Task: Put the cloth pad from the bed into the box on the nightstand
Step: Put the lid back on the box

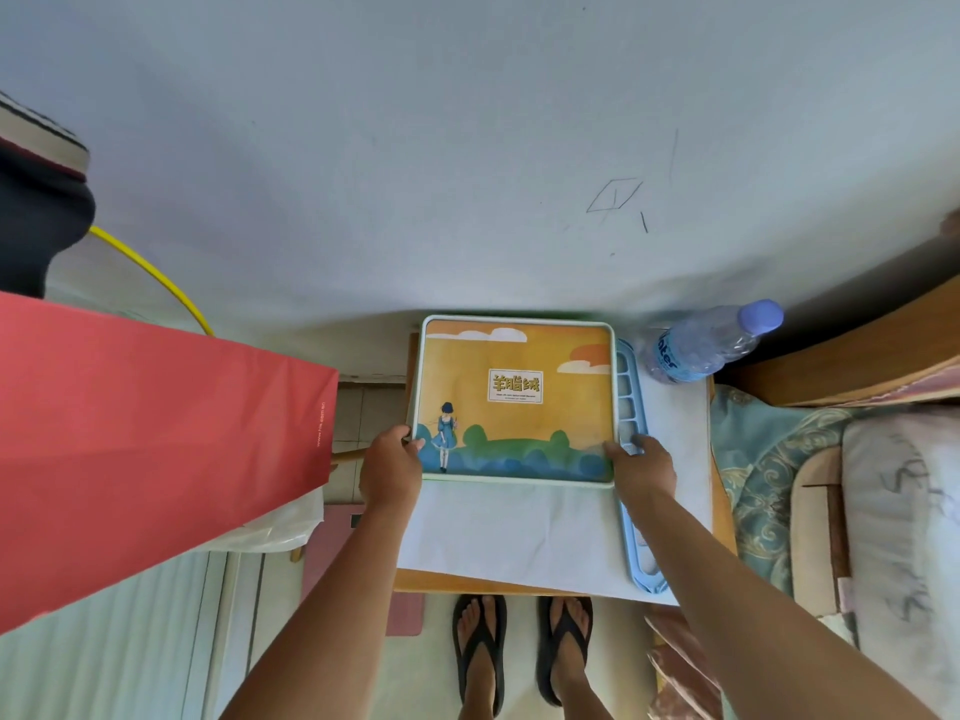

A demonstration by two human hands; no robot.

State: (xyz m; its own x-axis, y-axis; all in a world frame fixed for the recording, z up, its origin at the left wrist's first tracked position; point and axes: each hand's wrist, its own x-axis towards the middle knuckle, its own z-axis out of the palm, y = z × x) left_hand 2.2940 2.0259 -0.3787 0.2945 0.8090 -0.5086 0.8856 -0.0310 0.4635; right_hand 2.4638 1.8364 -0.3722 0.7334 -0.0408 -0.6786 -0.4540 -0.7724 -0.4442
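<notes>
Head view, bottom centre: feet in black flip-flops (pixel 522 652) on the floor, both bare forearms reaching up the frame to the nightstand (pixel 719 517). White sheet (pixel 519 532) covers the nightstand top, blue slotted plastic piece (pixel 636 491) lies along its right side. Mid frame, the box (pixel 517 400) sits flat on the sheet with its lid closed, picture lid in orange with a figure in a blue dress. My left hand (pixel 390 470) grips the lower left corner of the lid, thumb on the rim, fingers curled around the edge. My right hand (pixel 644 467) grips the lower right corner, fingers curled and pressed together over the rim, tips touching the blue piece. Cloth pad: can't see it for sure; the bed (pixel 769 491) sits at the right edge with patterned teal bedding, nothing there I can call the pad. I judge the step is opening the box. To do it well: lift both near corners evenly so the lid doesn't jam, keep the base down, don't drag the sheet or blue piece. Water bottle (pixel 711 343) lies just beyond the box's upper right corner, easy to knock. Red bag (pixel 145 439) fills left of frame, wall (pixel 467 148) behind.
</notes>
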